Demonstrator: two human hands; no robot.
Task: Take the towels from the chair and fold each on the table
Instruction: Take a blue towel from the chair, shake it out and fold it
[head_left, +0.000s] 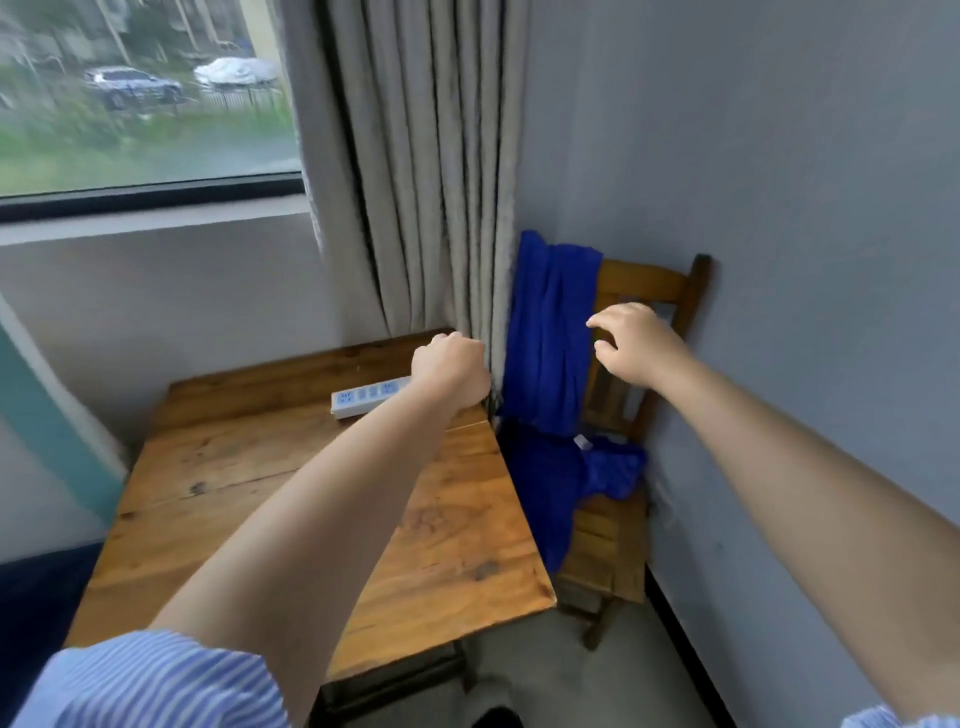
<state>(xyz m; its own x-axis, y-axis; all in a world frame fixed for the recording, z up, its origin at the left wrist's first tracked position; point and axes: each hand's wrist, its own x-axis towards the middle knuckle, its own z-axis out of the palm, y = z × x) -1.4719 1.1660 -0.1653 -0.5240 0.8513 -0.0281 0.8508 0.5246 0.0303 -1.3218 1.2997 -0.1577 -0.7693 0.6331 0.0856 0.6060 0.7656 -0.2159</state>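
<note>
hands (636, 340) near towel (550, 332), perhaps apart

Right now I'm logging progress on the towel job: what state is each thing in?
Blue towel: unfolded, draped over the chair back.
Second blue towel: crumpled on the chair seat, hanging off its edge.
Chair: upright beside the table.
Table: no towel on it.
Power strip: lying on the table.
Curtain: drawn aside.
Left hand: fingers curled, holding nothing.
Right hand: open, near the towel.
</note>
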